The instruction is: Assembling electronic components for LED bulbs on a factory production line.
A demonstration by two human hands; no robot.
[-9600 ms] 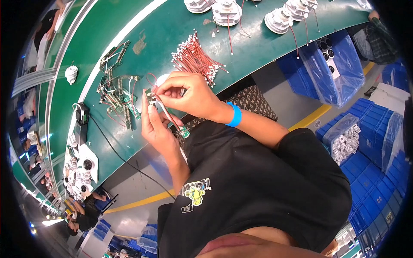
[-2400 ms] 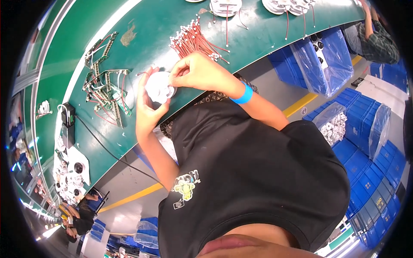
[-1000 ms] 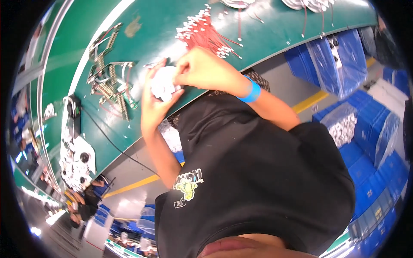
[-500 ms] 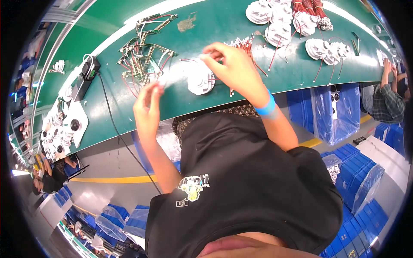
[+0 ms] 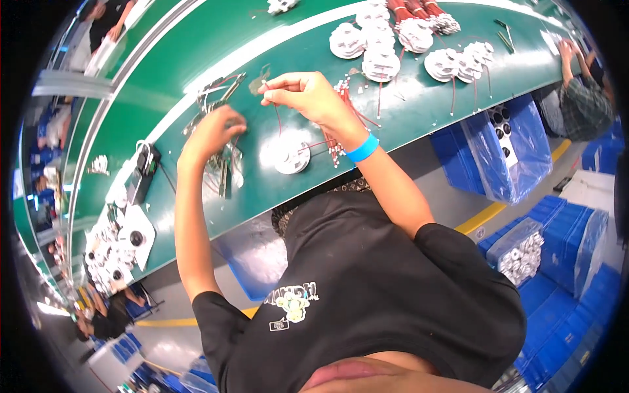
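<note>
My right hand (image 5: pixel 301 97) is raised above the green bench, thumb and forefinger pinched on the end of a thin red wire (image 5: pixel 280 121). That wire runs down to a round white plastic housing (image 5: pixel 293 156) lying on the bench below the hand. Over a heap of narrow green circuit boards (image 5: pixel 224 175) with wires, my left hand (image 5: pixel 213 133) is bent at the fingers and smeared by motion; what its fingertips touch is unclear. A bundle of red wires with white connectors (image 5: pixel 342 98) lies just beside my right wrist.
More white housings (image 5: pixel 380 65) and thick red wire bundles (image 5: pixel 419 16) occupy the far right. A black power strip (image 5: pixel 141 173) and white parts (image 5: pixel 108 255) are at the left. Blue bins (image 5: pixel 517 157) stand below the bench edge. A co-worker's arm (image 5: pixel 569 62) shows at far right.
My left hand has moved left and away, onto the circuit-board heap. My right hand has shifted left, lifting the red wire's end above the housing. The whole view has turned somewhat.
</note>
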